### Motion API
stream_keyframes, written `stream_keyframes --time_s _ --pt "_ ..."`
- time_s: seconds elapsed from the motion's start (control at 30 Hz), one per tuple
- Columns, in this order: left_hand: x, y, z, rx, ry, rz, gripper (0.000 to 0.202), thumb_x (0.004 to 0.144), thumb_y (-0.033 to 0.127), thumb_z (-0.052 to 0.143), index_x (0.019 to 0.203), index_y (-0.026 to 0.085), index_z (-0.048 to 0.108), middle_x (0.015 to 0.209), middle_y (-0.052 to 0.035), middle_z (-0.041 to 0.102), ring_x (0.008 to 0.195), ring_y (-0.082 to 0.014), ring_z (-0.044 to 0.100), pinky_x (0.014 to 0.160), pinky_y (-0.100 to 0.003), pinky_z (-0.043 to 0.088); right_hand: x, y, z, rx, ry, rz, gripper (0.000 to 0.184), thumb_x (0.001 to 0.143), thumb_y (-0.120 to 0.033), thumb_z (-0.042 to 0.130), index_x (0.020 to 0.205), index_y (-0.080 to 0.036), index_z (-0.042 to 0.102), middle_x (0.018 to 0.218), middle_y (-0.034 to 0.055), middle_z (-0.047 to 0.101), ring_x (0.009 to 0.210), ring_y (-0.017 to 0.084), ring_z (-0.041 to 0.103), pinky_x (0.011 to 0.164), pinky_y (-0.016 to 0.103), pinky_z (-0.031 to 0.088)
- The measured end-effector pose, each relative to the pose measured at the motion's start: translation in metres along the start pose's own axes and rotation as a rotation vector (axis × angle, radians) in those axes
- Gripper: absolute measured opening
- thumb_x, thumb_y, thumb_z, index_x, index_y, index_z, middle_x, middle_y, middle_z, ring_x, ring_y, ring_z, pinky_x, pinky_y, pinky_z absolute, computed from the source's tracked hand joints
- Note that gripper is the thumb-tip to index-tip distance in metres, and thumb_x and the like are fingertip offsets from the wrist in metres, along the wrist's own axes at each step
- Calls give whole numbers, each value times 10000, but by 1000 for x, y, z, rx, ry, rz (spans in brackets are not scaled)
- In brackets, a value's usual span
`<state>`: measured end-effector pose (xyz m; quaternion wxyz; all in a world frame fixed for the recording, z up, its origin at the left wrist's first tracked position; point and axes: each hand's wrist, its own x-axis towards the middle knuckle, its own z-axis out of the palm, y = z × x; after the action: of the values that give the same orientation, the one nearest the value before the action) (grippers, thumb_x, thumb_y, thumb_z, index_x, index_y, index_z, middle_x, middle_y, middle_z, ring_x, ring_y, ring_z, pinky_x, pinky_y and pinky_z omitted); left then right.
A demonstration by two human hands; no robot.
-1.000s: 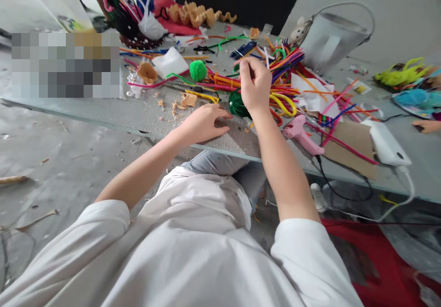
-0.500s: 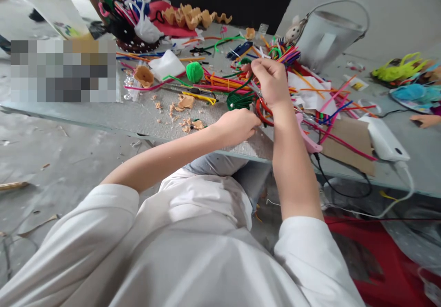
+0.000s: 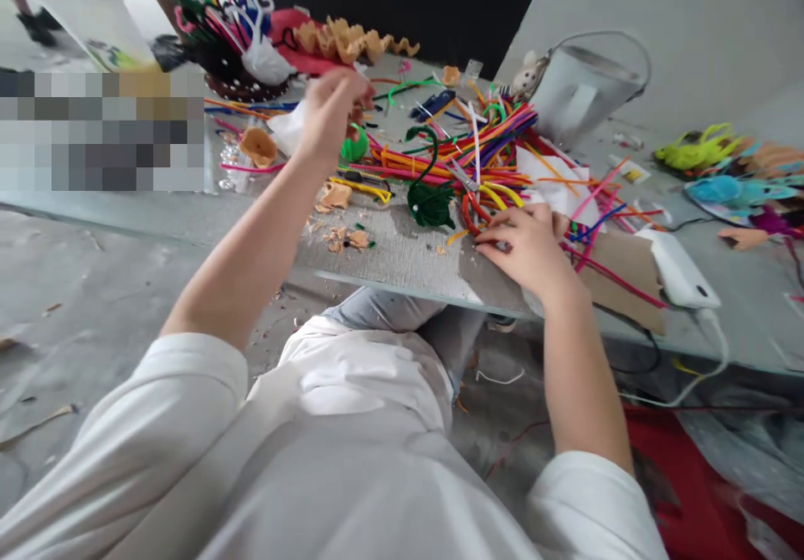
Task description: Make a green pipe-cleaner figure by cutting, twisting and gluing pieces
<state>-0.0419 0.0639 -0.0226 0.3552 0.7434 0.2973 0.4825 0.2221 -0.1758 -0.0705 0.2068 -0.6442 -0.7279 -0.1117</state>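
Observation:
My left hand (image 3: pixel 332 115) is raised above the back of the table, smeared by motion with its fingers curled; I cannot make out anything in it. It hangs just in front of a light green pompom (image 3: pixel 355 146). My right hand (image 3: pixel 528 246) lies flat near the table's front edge. Its fingers are stretched out and its fingertips touch a red pipe-cleaner loop (image 3: pixel 472 210). A dark green pipe-cleaner figure with a hooked stem (image 3: pixel 430 198) stands between the hands, touched by neither. A heap of coloured pipe cleaners (image 3: pixel 496 137) lies behind it.
A metal bucket (image 3: pixel 581 83) stands at the back right. A white charger with cable (image 3: pixel 677 269) lies on cardboard (image 3: pixel 625 263) to the right. A yellow utility knife (image 3: pixel 368 185), brown scraps (image 3: pixel 344 238) and egg-carton pieces (image 3: pixel 352 37) lie to the left and behind.
My left hand has left the table edge and risen back-left towards the pompom. My right hand has let go of the green stem and dropped flat onto the table beside the red loop.

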Motion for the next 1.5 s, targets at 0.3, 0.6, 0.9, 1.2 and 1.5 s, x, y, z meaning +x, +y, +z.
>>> stream_keyframes --time_s 0.3,0.6,0.9,1.2,1.5 --pt "-23 -1 13 -211 -329 -6 355 775 281 716 1121 201 691 1077 -93 752 980 -192 718 878 -378 583 2 -3 10 -8 61 -73 276 924 -408 591 724 -288 738 924 46 755 1064 370 557 903 602 422" --pt "-35 15 36 -98 -190 73 201 841 264 696 1018 182 645 976 -67 747 1005 -217 732 910 -408 583 88 -56 -21 108 295 -66 326 1014 -482 443 1013 -338 736 1125 104 689 1151 320 616 1001 534 490" --pt "-41 24 47 -280 -206 142 163 841 304 684 931 169 680 885 14 721 925 -163 731 907 -364 559 112 -63 17 207 346 -43 429 1039 -517 328 1148 -336 701 1196 120 652 1239 336 592 1063 572 472" --pt "-44 27 45 -444 -240 -20 86 850 284 683 900 225 719 864 3 772 771 -139 644 589 -308 484 112 -60 15 112 354 -82 459 1046 -532 281 1174 -350 682 1119 117 666 1188 308 620 1059 520 493" --pt "-42 27 46 -648 -318 -375 95 966 208 611 907 185 681 837 28 771 752 -86 646 617 -230 450 111 -58 13 145 272 -60 479 1036 -565 273 1188 -346 671 1144 124 655 1242 324 567 1041 518 462"
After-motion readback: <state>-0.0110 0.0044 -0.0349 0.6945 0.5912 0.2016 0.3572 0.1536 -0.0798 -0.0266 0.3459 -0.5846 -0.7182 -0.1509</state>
